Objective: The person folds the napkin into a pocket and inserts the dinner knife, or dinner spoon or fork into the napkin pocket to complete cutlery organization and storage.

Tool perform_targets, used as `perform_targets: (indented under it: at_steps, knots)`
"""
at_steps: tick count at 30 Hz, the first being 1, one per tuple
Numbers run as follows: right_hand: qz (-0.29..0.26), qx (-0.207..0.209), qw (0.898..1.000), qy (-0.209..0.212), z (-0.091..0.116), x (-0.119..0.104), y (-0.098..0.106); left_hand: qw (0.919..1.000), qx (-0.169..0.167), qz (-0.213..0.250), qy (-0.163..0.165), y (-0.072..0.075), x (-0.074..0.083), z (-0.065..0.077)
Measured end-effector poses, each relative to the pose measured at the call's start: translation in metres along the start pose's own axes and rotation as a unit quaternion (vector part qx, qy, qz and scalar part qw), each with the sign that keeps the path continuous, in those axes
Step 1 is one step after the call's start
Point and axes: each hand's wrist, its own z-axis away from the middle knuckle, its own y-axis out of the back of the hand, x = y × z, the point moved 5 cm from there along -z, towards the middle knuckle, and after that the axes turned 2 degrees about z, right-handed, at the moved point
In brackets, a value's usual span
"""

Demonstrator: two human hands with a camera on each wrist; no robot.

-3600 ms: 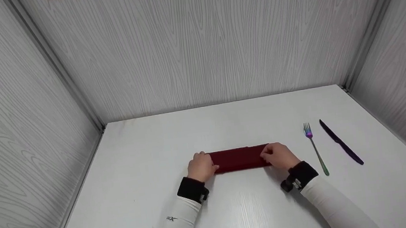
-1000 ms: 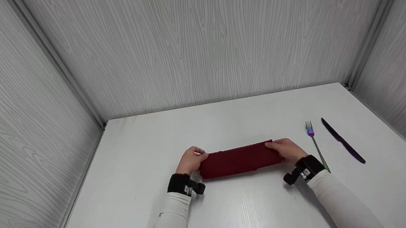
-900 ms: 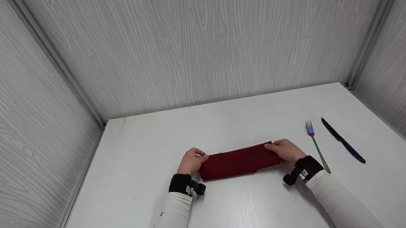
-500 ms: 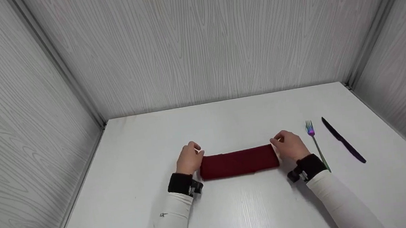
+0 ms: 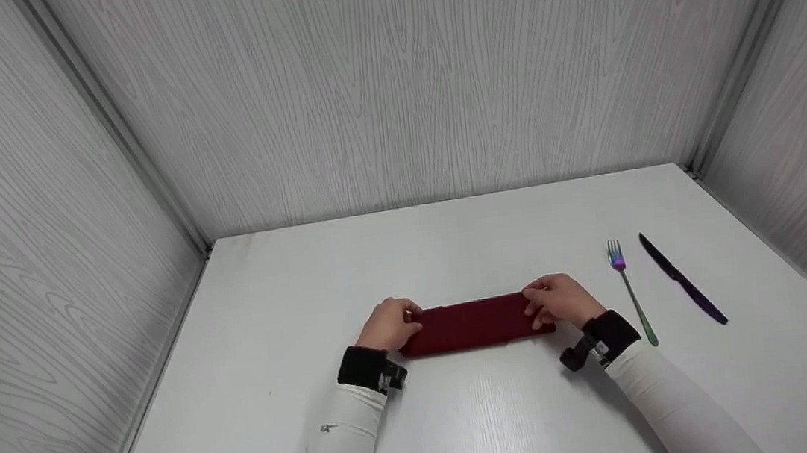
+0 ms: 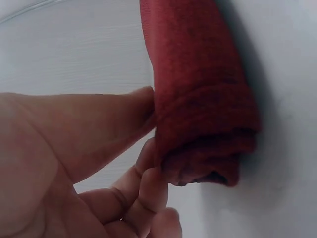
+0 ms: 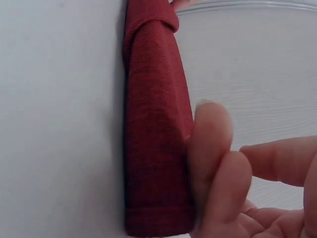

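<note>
A dark red folded cloth napkin point(image 5: 468, 325) lies as a long flat strip on the white table. Its layered end point(image 6: 208, 158) shows in the left wrist view. At the left end is my left hand point(image 5: 388, 326); its thumb and fingertips touch the upper side of the cloth, with no clear grip round it. My right hand point(image 5: 563, 301) is at the right end. In the right wrist view its fingers point(image 7: 213, 134) rest against the napkin point(image 7: 156, 129), while the thumb stays apart from the fabric.
Right of the napkin lie a rainbow-coloured fork point(image 5: 631, 292) and a dark knife point(image 5: 683, 278), both slanting. The table point(image 5: 289, 283) is bounded by grey wood-grain panels at the back point(image 5: 397, 92), left and right.
Earlier, both hands held the napkin's ends with the cloth slightly raised. It was laid flat, the fingers let go and lifted, and now both hands have come back down onto its ends.
</note>
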Motion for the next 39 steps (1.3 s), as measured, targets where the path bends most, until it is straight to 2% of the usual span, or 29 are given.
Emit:
perform_targets:
  at_steps: [7, 10, 12, 15, 20, 23, 27, 31, 36, 39]
  knots:
    - [0.005, 0.008, 1.0, 0.007, -0.002, 0.0, 0.001, 0.9998, 0.009, -0.015, 0.003, 0.0, 0.0, -0.001]
    - [0.035, 0.021, 0.999, 0.024, 0.001, -0.005, 0.0, 0.9996, 0.024, -0.012, -0.007, 0.001, 0.001, -0.001]
    - [0.076, 0.039, 0.995, 0.045, 0.005, -0.011, -0.001, 0.9991, 0.039, -0.008, -0.017, 0.002, 0.001, -0.001]
    - [0.16, 0.069, 0.982, 0.077, 0.013, -0.022, -0.006, 0.9983, 0.047, -0.005, -0.034, 0.002, 0.002, -0.002]
    - [0.292, 0.066, 0.95, 0.095, 0.02, -0.028, -0.02, 0.9992, 0.008, -0.004, -0.04, -0.002, 0.002, 0.002]
    - [0.326, 0.062, 0.938, 0.097, 0.019, -0.029, -0.026, 0.9994, 0.0, -0.008, -0.034, -0.002, 0.003, 0.004]
    - [0.346, 0.066, 0.931, 0.098, 0.01, -0.034, -0.027, 0.9995, 0.0, -0.019, -0.024, -0.002, 0.008, 0.005]
    - [0.366, 0.059, 0.925, 0.088, -0.009, -0.04, -0.026, 0.999, 0.002, -0.041, -0.018, -0.007, 0.017, 0.008]
    - [0.387, 0.039, 0.918, 0.076, -0.038, -0.047, -0.03, 0.9964, -0.004, -0.079, -0.029, -0.016, 0.032, 0.015]
    - [0.383, 0.022, 0.92, 0.082, -0.053, -0.051, -0.037, 0.9953, -0.021, -0.085, -0.041, -0.025, 0.042, 0.019]
